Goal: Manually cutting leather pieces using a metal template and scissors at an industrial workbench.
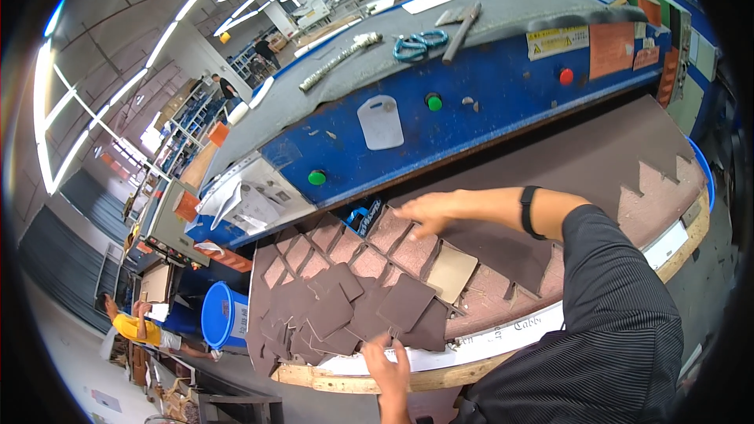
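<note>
My right hand [428, 212] reaches over the brown sheet material [503, 247], palm down with fingers stretched out. Just beyond its fingertips, a blue-edged piece [364, 218] lies partly under the machine's edge; its kind is not clear. Down at the near edge of the board, my left hand [386, 367] has its thumb and fingers apart, touching or nearly touching a pile of cut brown pieces [326, 302]. One tan piece [452, 273] lies between the pile and the remaining sheet. Around it, a lattice of leftover strips [314, 247] shows the pinkish board [503, 302] underneath.
A blue press machine [487, 114] with green and red buttons spans the far side. On its grey top rest blue-handled scissors [420, 45], a hammer-like tool [462, 33] and a metallic roll [339, 61]. A blue bucket [222, 314] stands left; a person in yellow [133, 326] is beyond.
</note>
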The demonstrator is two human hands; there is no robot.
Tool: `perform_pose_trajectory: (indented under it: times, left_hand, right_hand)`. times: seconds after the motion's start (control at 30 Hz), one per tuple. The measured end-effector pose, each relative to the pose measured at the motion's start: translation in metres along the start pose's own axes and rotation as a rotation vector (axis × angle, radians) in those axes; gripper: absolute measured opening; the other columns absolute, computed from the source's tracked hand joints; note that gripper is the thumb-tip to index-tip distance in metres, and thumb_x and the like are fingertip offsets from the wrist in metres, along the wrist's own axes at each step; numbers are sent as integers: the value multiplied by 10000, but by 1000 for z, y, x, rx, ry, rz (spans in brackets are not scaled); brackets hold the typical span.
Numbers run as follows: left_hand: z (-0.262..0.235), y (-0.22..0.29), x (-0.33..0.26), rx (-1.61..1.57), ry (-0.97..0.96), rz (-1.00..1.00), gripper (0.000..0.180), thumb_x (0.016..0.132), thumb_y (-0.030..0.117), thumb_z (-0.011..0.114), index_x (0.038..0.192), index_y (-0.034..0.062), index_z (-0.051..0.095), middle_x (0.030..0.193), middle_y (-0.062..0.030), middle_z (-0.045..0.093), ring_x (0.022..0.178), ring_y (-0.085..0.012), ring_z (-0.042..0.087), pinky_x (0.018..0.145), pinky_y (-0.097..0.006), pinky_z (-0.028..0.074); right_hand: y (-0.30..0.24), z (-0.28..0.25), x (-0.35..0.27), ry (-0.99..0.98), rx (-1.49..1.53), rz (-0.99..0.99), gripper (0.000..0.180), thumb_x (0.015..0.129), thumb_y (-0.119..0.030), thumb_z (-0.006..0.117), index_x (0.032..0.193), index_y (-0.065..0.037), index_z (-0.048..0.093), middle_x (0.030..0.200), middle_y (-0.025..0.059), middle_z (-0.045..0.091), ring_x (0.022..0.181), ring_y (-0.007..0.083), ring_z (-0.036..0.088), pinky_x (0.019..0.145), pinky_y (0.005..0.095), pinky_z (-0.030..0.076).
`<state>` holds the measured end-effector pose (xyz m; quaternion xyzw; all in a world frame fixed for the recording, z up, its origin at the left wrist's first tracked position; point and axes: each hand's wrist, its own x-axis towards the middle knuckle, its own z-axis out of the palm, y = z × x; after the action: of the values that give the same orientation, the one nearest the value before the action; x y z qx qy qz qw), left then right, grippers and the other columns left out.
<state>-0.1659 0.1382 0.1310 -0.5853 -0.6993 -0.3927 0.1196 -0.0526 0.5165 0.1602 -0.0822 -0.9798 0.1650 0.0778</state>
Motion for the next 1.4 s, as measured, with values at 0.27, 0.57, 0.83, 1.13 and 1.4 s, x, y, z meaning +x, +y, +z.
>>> perform_pose_trajectory:
  times: [0.27, 0.57, 0.83, 1.13, 1.4]
  left_hand:
    - [61, -9, -21, 127, -46, -20, 228, 759, 122, 698, 621, 62, 528, 637, -123, 564, 616, -338, 551, 585, -461, 432]
    - [101, -30, 46, 185, -35, 25, 218, 812, 179, 641, 644, 49, 593, 673, -134, 612, 665, -340, 591, 633, -467, 474]
    - [131, -64, 88, 180, -119, 122, 204, 861, 202, 619, 764, 24, 645, 825, -150, 629, 834, -336, 593, 755, -467, 465]
    - [163, -68, 132, 65, -165, 172, 204, 855, 176, 643, 771, -9, 635, 840, -211, 617, 845, -398, 579, 775, -505, 458]
    - [185, -93, 208, -241, 440, 265, 175, 870, 141, 652, 772, -2, 628, 743, -149, 596, 709, -340, 555, 678, -449, 441]
  right_hand:
    - [-132, -7, -119, -556, 12, -236, 647, 875, -374, 682, 1397, -37, 501, 1286, 222, 606, 1177, 352, 591, 969, 442, 490]
    - [-183, 88, -166, 294, -252, 126, 695, 804, -343, 735, 1412, -119, 482, 1076, 147, 610, 1005, 303, 592, 838, 417, 462]
    - [-158, 113, -115, 675, -300, 392, 597, 683, -300, 785, 1218, -94, 617, 1032, 91, 614, 986, 270, 577, 896, 417, 421]
    - [-108, 96, -104, 645, -291, 478, 508, 795, -406, 720, 1185, -91, 633, 1039, 103, 636, 1025, 296, 591, 925, 426, 417]
    - [-21, 28, -155, 886, -180, 424, 487, 876, -376, 708, 1223, -40, 642, 1341, 181, 570, 1271, 359, 524, 1053, 477, 426]
